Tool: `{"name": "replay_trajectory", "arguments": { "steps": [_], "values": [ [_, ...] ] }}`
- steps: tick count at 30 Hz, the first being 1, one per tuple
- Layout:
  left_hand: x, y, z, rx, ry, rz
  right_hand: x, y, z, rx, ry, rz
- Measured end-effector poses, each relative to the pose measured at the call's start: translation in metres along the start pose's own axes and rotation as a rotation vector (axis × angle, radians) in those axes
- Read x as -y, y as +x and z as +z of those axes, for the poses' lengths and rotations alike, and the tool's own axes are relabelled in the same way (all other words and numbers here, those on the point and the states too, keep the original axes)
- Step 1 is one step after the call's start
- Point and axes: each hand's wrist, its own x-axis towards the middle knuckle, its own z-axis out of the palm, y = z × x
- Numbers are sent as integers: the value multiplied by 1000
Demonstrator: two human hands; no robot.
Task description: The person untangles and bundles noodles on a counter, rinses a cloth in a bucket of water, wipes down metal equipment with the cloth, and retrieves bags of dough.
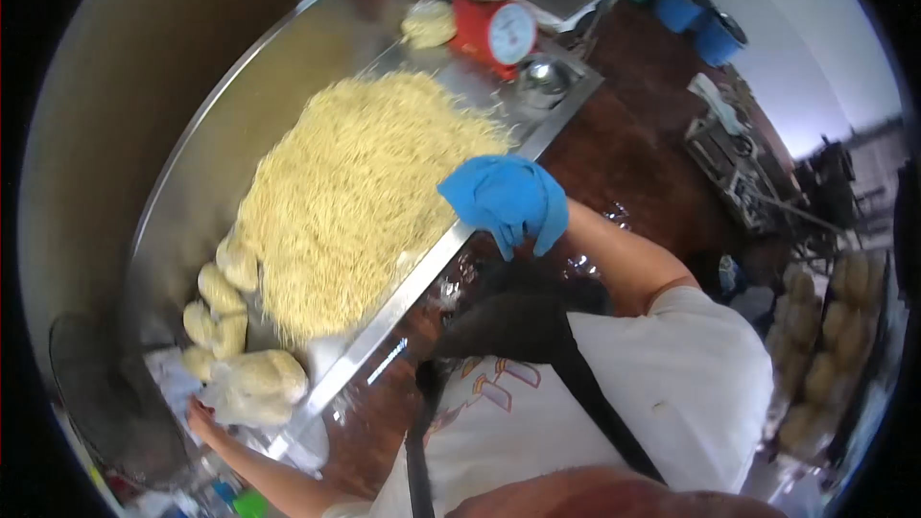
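Observation:
A large heap of pale yellow noodles (355, 192) is spread over the metal table (177, 211). My left hand (200, 418) is at the near left corner, its fingers closed at the edge of a clear plastic bag of noodles (254, 386). Several smaller noodle bundles (223, 293) lie just beyond that bag, along the left side of the heap. Over the table's front rim is my right hand (508, 197), covered in loose, bunched blue material that looks like a glove. Its fingers are hidden, so what it holds cannot be seen.
A red dial scale (491, 34) with a metal pan stands at the table's far end. Beside it are a bagged noodle portion (428, 23) and a shiny metal bowl (545, 82). Blue buckets (720, 40) and a metal machine (734, 158) stand on the right; filled bags (825, 355) are stacked lower right.

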Motion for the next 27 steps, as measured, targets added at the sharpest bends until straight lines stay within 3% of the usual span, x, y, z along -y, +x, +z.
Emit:
{"name": "replay_trajectory", "arguments": {
  "steps": [1,2,5,8,9,11,16,17,18,19,21,24,26,27],
  "values": [
    [72,65,11,135,744,490,2,-14,1,-15,-13,28],
    [45,46,37,-136,1410,1082,-2,-24,0,1,-63,110],
    [64,83,88,128,1061,1089,33,-43,4,-144,287,268],
    [48,54,155,188,624,404,58,-62,-9,-177,106,148],
    [32,32,170,242,872,452,64,-69,-16,-181,-2,78],
    [0,-7,200,236,999,432,80,-88,-32,-225,-187,-45],
    [-117,-159,289,85,769,504,90,-179,-108,-278,-216,-105],
    [-122,-176,323,-5,746,613,80,-207,-129,-260,-163,-92],
    [-129,-205,358,127,208,651,65,-240,-154,-234,-110,-73],
    [-176,-273,386,168,75,605,53,-267,-174,-257,-30,-15],
    [-232,-368,446,451,-358,402,26,-320,-206,-372,164,130],
    [-317,-491,524,820,-364,410,-3,-377,-244,-621,497,398],
    [-367,-565,565,1044,-409,321,13,-384,-281,-698,404,488],
    [-390,-606,582,1130,-402,295,45,-358,-302,-694,198,483]
  ]
}}
